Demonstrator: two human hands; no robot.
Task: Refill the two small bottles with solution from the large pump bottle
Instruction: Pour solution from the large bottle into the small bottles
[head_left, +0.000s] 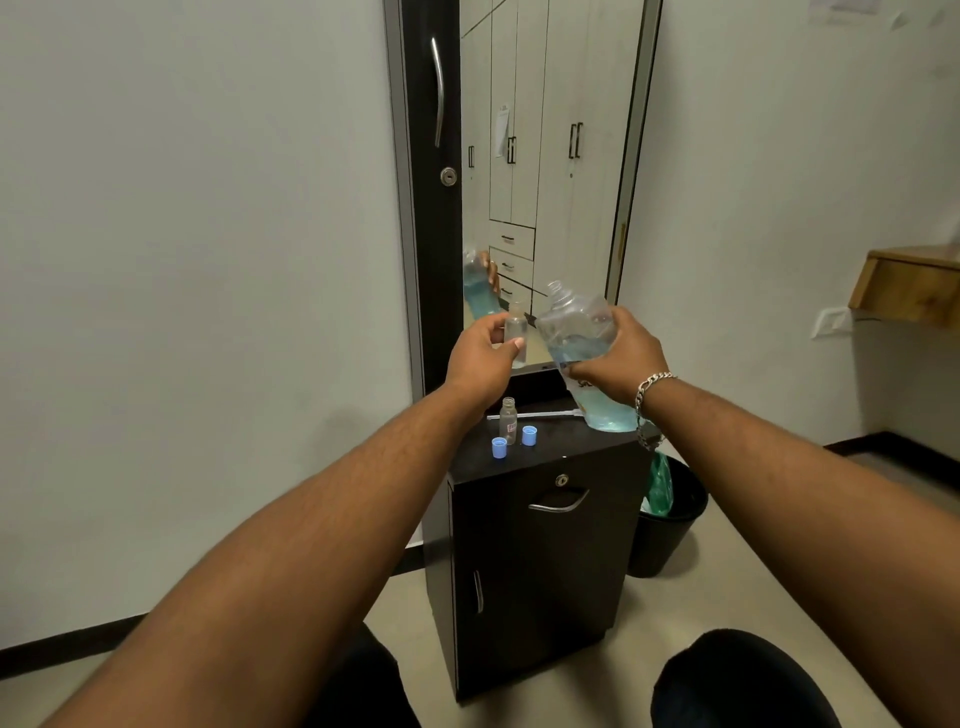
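Observation:
My left hand (480, 358) holds a small clear bottle (516, 328) upright in the air, uncapped. Just to its right, my right hand (621, 358) grips the large clear bottle (576, 332), which is tilted with its open neck up and toward the small bottle. Blue solution fills its lower part. Its pump is off; a white pump tube (535, 414) lies on the cabinet top. A second small bottle (508, 420) stands open on the black cabinet (545, 571). Two blue caps (499, 447) (529, 435) sit beside it.
A mirror (545, 156) behind the cabinet reflects the bottle and white wardrobes. A black bin (670, 525) with a green bag stands to the right of the cabinet. A wooden shelf (909, 286) juts from the right wall. My knees show at the bottom.

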